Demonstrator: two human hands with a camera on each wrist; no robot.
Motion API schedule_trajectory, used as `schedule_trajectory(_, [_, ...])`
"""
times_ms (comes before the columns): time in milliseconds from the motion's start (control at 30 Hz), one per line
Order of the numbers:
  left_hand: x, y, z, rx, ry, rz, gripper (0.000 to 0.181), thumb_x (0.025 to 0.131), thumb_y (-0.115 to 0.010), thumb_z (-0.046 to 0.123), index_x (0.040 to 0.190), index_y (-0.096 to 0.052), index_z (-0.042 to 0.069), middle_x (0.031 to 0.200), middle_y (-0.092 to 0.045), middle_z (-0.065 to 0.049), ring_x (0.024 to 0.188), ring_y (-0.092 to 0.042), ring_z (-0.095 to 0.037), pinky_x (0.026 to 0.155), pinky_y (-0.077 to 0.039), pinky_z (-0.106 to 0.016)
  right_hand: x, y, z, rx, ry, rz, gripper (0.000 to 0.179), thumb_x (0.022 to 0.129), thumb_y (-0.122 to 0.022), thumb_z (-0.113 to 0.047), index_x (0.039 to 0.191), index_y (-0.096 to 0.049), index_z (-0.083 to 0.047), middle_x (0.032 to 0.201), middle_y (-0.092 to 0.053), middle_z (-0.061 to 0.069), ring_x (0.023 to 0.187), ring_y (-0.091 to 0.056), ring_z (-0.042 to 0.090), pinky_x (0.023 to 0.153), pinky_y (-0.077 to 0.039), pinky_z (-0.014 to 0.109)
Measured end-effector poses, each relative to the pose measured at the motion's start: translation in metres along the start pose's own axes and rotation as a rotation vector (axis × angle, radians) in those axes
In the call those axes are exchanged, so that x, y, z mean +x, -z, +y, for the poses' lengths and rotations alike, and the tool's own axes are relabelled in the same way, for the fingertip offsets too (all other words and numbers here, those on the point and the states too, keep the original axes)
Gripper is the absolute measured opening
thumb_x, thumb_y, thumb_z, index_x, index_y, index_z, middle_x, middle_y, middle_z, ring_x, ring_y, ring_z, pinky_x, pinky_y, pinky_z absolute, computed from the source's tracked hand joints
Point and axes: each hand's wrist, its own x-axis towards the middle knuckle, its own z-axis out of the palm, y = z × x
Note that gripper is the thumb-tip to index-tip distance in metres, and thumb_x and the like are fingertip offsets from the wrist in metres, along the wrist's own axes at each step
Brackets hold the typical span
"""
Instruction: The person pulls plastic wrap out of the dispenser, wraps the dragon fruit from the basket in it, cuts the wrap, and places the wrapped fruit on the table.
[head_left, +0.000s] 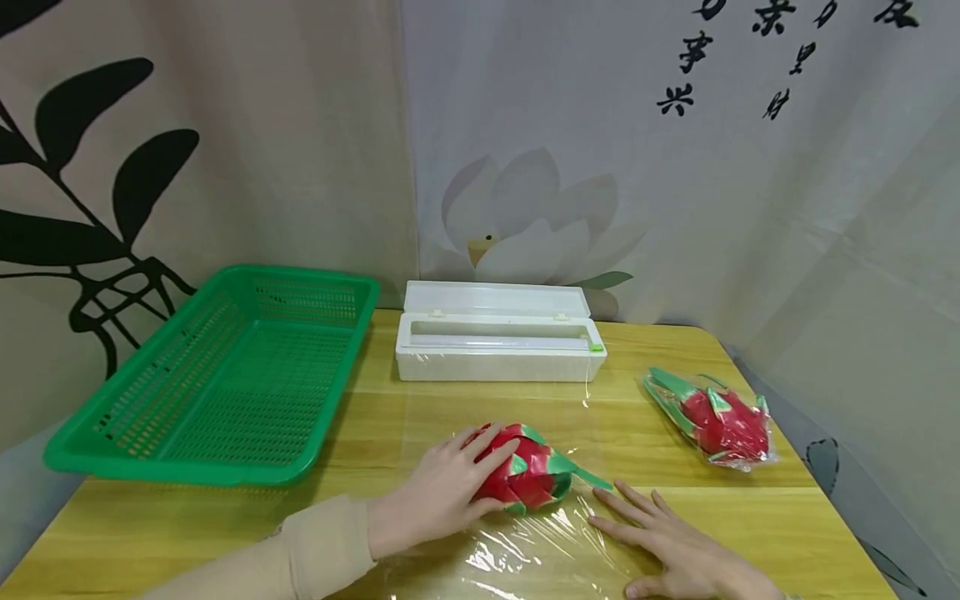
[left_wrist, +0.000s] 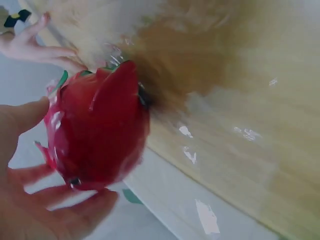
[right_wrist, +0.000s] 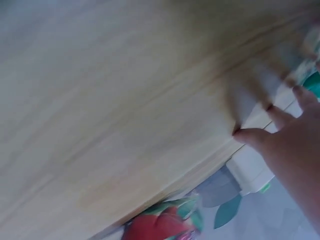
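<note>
A red dragon fruit with green scale tips lies on a sheet of clear plastic wrap spread over the table. My left hand grips it from the left, thumb on the near side and fingers over the top. The left wrist view shows the thumb and fingers around the dragon fruit. Fingers spread, my right hand rests at the right side of the wrap, its fingertips close to the fruit's green tip. In the right wrist view the fingertips of the right hand touch the tabletop.
A white wrap dispenser with its lid raised stands at the back of the wooden table. To the left sits a green plastic basket. Another dragon fruit, wrapped in clear film, lies at the right. A printed curtain hangs behind.
</note>
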Motion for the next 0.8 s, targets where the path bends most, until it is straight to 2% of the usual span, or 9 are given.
schedule_trajectory(133, [-0.019,0.003,-0.011,-0.102,-0.040,0.090,0.059,0.082,-0.074,0.035,0.133,-0.054,0.015,0.134,-0.055,-0.008,0.119,-0.054,-0.025,0.090,-0.055,-0.038,-0.006,0.005,0.007,0.131,0.052,0.026,0.074,0.082,-0.065,-0.047,0.145,-0.041,-0.016,0.153,-0.033,0.015,0.149,0.000,0.006,0.110,0.016,0.006])
schedule_trajectory(200, [-0.028,0.003,-0.016,-0.151,-0.072,0.143,0.049,0.080,-0.076,0.028,0.124,-0.061,0.014,0.122,-0.059,-0.003,0.109,-0.056,-0.017,0.087,-0.056,-0.031,-0.009,0.011,0.012,0.237,0.022,0.013,0.068,0.082,-0.067,-0.041,0.142,-0.045,-0.015,0.150,-0.039,0.014,0.148,-0.013,0.004,0.116,-0.003,0.009])
schedule_trajectory(267, [-0.038,0.004,-0.020,-0.237,-0.087,0.127,0.038,0.080,-0.076,0.025,0.115,-0.065,0.014,0.111,-0.062,0.002,0.099,-0.058,-0.010,0.083,-0.055,-0.025,-0.011,0.017,0.015,0.337,-0.027,0.018,0.060,0.084,-0.067,-0.035,0.138,-0.050,-0.015,0.146,-0.046,0.011,0.142,-0.028,0.001,0.113,-0.025,0.013])
schedule_trajectory(333, [-0.047,0.005,-0.025,-0.366,-0.117,0.053,0.029,0.081,-0.074,0.022,0.108,-0.067,0.014,0.100,-0.064,0.005,0.090,-0.058,-0.003,0.078,-0.054,-0.019,-0.011,0.023,0.017,0.434,-0.069,0.035,0.051,0.087,-0.066,-0.027,0.135,-0.053,-0.014,0.140,-0.053,0.009,0.132,-0.043,0.001,0.103,-0.039,0.015])
schedule_trajectory(400, [-0.058,0.004,-0.028,-0.512,-0.144,-0.088,0.022,0.085,-0.070,0.022,0.105,-0.068,0.014,0.093,-0.066,0.007,0.082,-0.056,0.003,0.072,-0.052,-0.014,-0.009,0.025,0.016,0.529,-0.070,0.059,0.044,0.089,-0.065,-0.018,0.131,-0.056,-0.011,0.132,-0.059,0.008,0.122,-0.053,0.002,0.096,-0.045,0.016])
schedule_trajectory(467, [-0.067,0.000,-0.032,-0.644,-0.196,-0.216,0.018,0.089,-0.066,0.021,0.104,-0.068,0.012,0.089,-0.068,0.007,0.078,-0.054,0.009,0.069,-0.050,-0.011,-0.004,0.024,0.015,0.640,-0.020,0.059,0.038,0.089,-0.063,-0.008,0.127,-0.059,-0.008,0.124,-0.064,0.009,0.116,-0.058,0.004,0.094,-0.047,0.017])
schedule_trajectory(567, [-0.079,-0.008,-0.037,-0.778,-0.267,-0.364,0.015,0.093,-0.061,0.022,0.101,-0.069,0.012,0.087,-0.069,0.007,0.077,-0.052,0.013,0.068,-0.049,-0.009,0.003,0.020,0.010,0.774,0.079,-0.019,0.034,0.089,-0.061,0.000,0.122,-0.061,-0.005,0.116,-0.068,0.011,0.108,-0.063,0.012,0.092,-0.051,0.023])
schedule_trajectory(667, [-0.088,-0.017,-0.041,-0.761,-0.326,-0.390,0.013,0.093,-0.062,0.022,0.098,-0.071,0.015,0.089,-0.070,0.009,0.082,-0.053,0.014,0.073,-0.047,-0.005,0.008,0.014,0.007,0.809,0.133,-0.118,0.031,0.089,-0.062,-0.004,0.119,-0.064,-0.008,0.114,-0.069,0.009,0.105,-0.065,0.012,0.091,-0.052,0.024])
schedule_trajectory(800, [-0.094,-0.023,-0.044,-0.622,-0.402,-0.343,0.008,0.087,-0.067,0.019,0.093,-0.073,0.019,0.086,-0.067,0.014,0.083,-0.051,0.013,0.076,-0.039,-0.001,0.011,0.009,0.004,0.733,0.175,-0.166,0.029,0.089,-0.064,-0.010,0.118,-0.065,-0.012,0.112,-0.068,0.004,0.102,-0.063,0.008,0.089,-0.052,0.022])
